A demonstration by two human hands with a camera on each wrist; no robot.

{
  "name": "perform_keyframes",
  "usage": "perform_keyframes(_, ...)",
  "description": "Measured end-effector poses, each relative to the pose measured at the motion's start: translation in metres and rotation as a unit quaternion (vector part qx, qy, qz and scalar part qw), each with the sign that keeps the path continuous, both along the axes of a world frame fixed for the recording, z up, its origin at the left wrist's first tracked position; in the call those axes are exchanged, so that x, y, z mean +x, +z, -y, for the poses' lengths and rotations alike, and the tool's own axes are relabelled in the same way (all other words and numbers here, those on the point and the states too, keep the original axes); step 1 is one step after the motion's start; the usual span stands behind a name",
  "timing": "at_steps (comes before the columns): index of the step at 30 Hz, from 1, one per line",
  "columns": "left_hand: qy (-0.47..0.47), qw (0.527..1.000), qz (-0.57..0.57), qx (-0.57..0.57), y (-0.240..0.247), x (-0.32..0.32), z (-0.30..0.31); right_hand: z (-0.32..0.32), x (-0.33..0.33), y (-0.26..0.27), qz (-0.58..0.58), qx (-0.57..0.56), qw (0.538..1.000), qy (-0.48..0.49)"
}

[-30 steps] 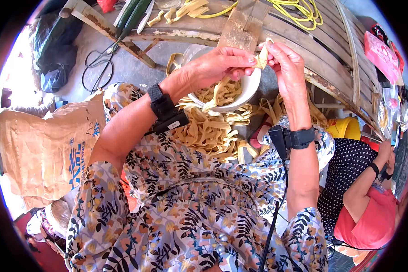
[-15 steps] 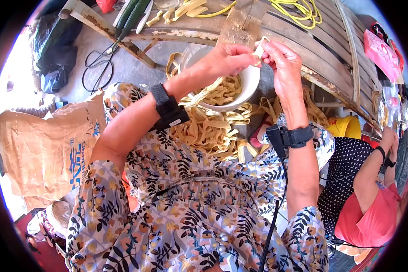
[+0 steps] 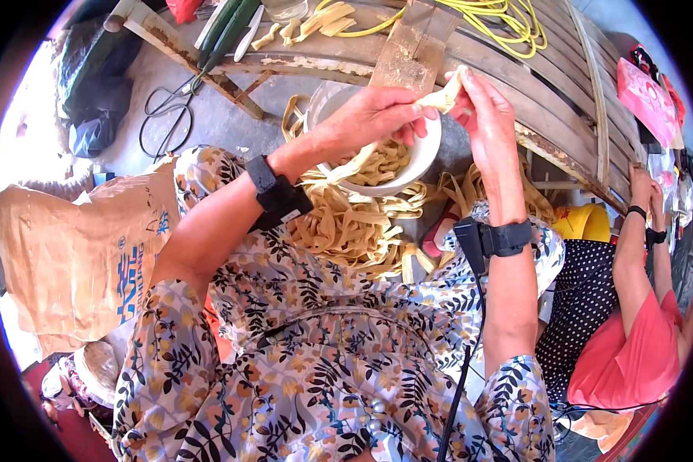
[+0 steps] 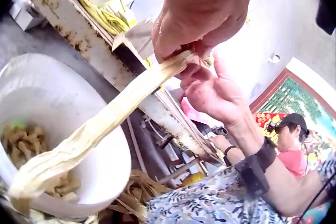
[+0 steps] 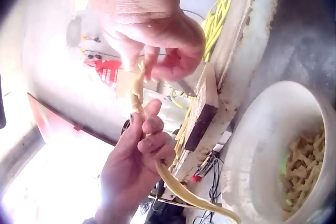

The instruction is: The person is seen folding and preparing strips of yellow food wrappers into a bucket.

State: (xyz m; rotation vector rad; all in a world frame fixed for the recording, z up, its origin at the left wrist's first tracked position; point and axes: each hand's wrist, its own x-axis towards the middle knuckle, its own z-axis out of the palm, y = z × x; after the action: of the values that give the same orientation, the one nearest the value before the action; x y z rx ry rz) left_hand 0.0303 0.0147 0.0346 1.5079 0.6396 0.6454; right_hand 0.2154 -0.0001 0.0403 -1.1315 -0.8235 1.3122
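Between my two hands is a soft, pale yellow strip [image 3: 441, 100], with a twisted, bunched part near its end. My left hand [image 3: 373, 115] pinches it, and the long tail [image 4: 100, 121] hangs from that hand over the white bucket [image 4: 113, 174] in the left wrist view. My right hand [image 3: 487, 112] pinches the short end between thumb and fingers, up and to the right. Inside the bucket lie several short, knotted-looking yellow pieces [image 5: 307, 155]. A heap of loose strips [image 3: 346, 231] lies below the bucket, by my lap.
A slatted bench [image 3: 547, 100] with a rusty edge stands ahead, bearing a wooden board [image 3: 412, 58], yellow cord [image 3: 508, 23] and cucumber-like green things [image 3: 227, 31]. A large brown paper sack [image 3: 85, 262] is at left. Another person [image 3: 631, 339] sits at right near a yellow bucket [image 3: 581, 221].
My hands have drawn slightly apart, the left one lower and its fingers looser, so more of the bunched strip shows between them. The other person's arms have shifted.
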Motion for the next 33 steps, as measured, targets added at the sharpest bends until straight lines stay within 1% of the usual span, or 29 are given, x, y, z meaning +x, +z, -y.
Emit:
perform_keyframes(1,0.002,1.000,-0.010,0.006,0.000,-0.002,-0.002,0.002,-0.001,0.002,0.040,-0.012,0.999,0.035)
perform_keyframes(2,0.024,1.000,0.003,0.003,-0.001,-0.002,-0.004,0.005,-0.003,0.005,0.080,-0.024,0.994,0.070)
perform_keyframes(3,0.021,1.000,-0.019,0.009,0.000,-0.004,-0.005,0.006,-0.005,0.005,0.118,-0.037,0.987,0.105)
perform_keyframes(4,0.016,0.999,-0.040,0.017,0.002,-0.006,-0.006,0.007,-0.007,0.002,0.168,-0.019,0.977,0.129)
perform_keyframes(6,0.014,0.998,-0.059,0.018,0.002,-0.005,-0.008,0.004,-0.007,-0.004,0.160,0.008,0.978,0.136)
perform_keyframes(7,0.003,0.996,-0.086,0.024,0.003,-0.006,-0.008,0.004,-0.007,-0.005,0.157,0.022,0.978,0.139)
perform_keyframes(9,-0.018,0.989,-0.140,0.040,0.008,-0.007,-0.011,0.005,-0.008,0.000,0.146,0.012,0.978,0.148)
perform_keyframes(12,-0.036,0.991,-0.124,0.023,0.008,-0.009,-0.011,0.005,-0.013,0.002,0.123,-0.015,0.981,0.152)
perform_keyframes(15,-0.035,0.993,-0.109,-0.021,0.008,-0.009,-0.012,0.006,-0.015,0.002,0.100,-0.012,0.983,0.154)
perform_keyframes(18,-0.063,0.993,-0.072,-0.074,0.013,-0.014,-0.015,0.005,-0.013,0.001,0.056,-0.019,0.989,0.135)
perform_keyframes(21,-0.084,0.988,-0.058,-0.119,0.012,-0.016,-0.018,0.004,-0.009,-0.002,0.024,-0.027,0.990,0.140)
perform_keyframes(24,-0.107,0.985,-0.066,-0.122,0.011,-0.021,-0.023,0.004,-0.010,0.000,0.027,-0.026,0.989,0.146)
perform_keyframes(27,-0.066,0.993,-0.098,0.001,0.003,-0.030,-0.033,-0.006,0.005,-0.002,0.000,-0.035,0.996,0.082)
perform_keyframes(28,-0.064,0.992,-0.104,0.017,0.001,-0.033,-0.041,-0.008,0.010,-0.003,-0.021,-0.027,0.996,0.087)
perform_keyframes(31,-0.001,0.984,-0.159,0.083,0.007,-0.040,-0.056,-0.015,0.007,-0.001,-0.028,-0.035,0.998,0.034)
perform_keyframes(33,0.053,0.980,-0.145,0.129,0.010,-0.038,-0.068,-0.026,0.007,-0.001,-0.046,-0.006,0.999,0.002)
